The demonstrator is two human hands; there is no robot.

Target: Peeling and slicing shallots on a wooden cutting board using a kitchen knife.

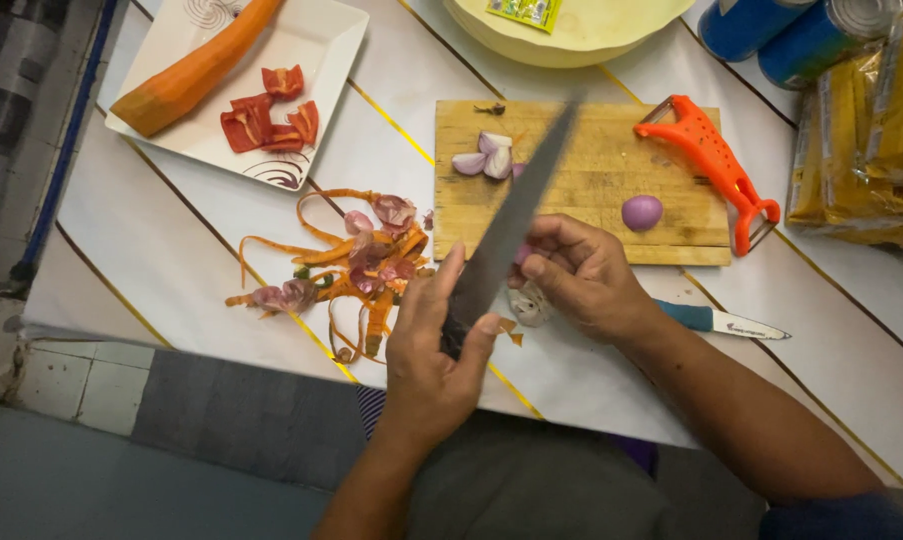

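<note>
at about 10 o'clock in the view, a white square plate (321,60) carries a peeled carrot (196,70) and cut red pepper pieces (266,122). below it, toward 8 o'clock of centre, a heap of carrot peelings and shallot skins (346,262) lies on the white desk (171,230). near 6 o'clock, the left hand (433,355) has its fingers clenched around the handle of a large knife (516,205); the dark blade rises toward 1 o'clock and crosses the front edge of the wooden cutting board (591,160). on the board, at 11 o'clock of the blade tip's base, sits a halved shallot (486,158) with its layers showing. just right of the blade, the right hand (581,275) curls its fingers around a small purple piece, largely hidden, held against the blade at the desk's near side; a pale scrap of skin (529,305) lies directly under this hand. at 12 o'clock a pale yellow bowl (571,35) is cut by the frame. a whole peeled shallot (641,212) rests on the board at 2 o'clock of the right hand. an orange peeler (716,165) lies across the board's right edge. a small knife with a blue handle (721,320) lies on the desk at 3 o'clock of the right hand. at 2 o'clock of the view stand blue cans (781,30) and yellow packets (866,130).
</note>
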